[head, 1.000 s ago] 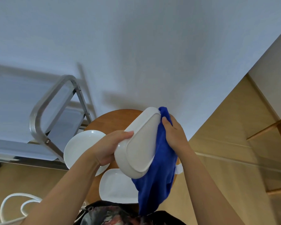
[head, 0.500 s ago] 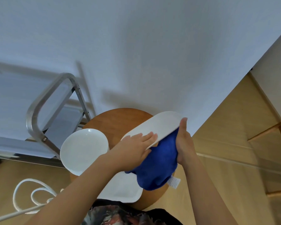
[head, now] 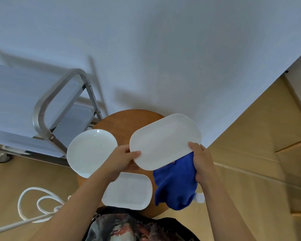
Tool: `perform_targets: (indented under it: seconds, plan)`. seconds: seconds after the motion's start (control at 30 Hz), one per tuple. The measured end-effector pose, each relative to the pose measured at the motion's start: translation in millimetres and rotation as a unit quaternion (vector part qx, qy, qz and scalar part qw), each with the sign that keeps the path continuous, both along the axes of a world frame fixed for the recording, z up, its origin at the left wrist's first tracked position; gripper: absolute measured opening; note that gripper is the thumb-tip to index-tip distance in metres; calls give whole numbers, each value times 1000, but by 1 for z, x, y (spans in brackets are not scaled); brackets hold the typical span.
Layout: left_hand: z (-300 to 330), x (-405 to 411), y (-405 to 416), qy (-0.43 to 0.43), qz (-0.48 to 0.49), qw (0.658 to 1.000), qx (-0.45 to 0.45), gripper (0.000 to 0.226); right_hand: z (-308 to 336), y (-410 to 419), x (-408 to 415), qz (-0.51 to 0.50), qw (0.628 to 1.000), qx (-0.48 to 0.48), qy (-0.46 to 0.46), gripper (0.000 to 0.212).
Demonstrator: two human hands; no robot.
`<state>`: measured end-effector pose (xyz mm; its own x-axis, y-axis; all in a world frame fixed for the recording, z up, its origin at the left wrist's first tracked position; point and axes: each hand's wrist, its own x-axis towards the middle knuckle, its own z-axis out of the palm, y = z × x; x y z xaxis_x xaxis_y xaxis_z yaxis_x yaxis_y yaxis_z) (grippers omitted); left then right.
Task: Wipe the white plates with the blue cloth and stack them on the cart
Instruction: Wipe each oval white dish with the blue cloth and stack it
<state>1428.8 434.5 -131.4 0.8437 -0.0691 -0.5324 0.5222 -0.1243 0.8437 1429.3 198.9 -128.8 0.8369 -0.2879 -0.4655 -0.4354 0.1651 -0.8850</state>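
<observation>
Cart (head: 42,108) lies beyond our left hand (head: 119,160) — nearer than the right hand (head: 201,162). Both pinch the oval plate (head: 165,140) between them; right also clutches the blue cloth (head: 175,185).

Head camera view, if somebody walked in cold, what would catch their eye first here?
First the oval white plate, held up over the round wooden table between the left hand and the right hand. Next the bright blue cloth, bunched under the plate's right end in the right hand. Two more white plates lie on the table: a round plate at left and a rectangular plate nearest the person.
</observation>
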Motion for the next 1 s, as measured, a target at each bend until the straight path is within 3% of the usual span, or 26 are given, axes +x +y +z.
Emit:
perform_targets:
  seconds: [0.13,0.3,0.7,1.0]
  plan:
    - [-13,-3,3,1,69,998,-9,17,-14,3,-6,48,998,-42,2,22]
    - [-36,-9,28,18,108,993,35,13,-25,-8,3,18,993,-113,-6,29]
    - [-124,-40,63,180,73,974,118,25,-106,9,41,117,953,-273,-57,37]
    - [-169,-49,85,226,46,960,156,27,-179,35,32,222,922,-317,24,29]
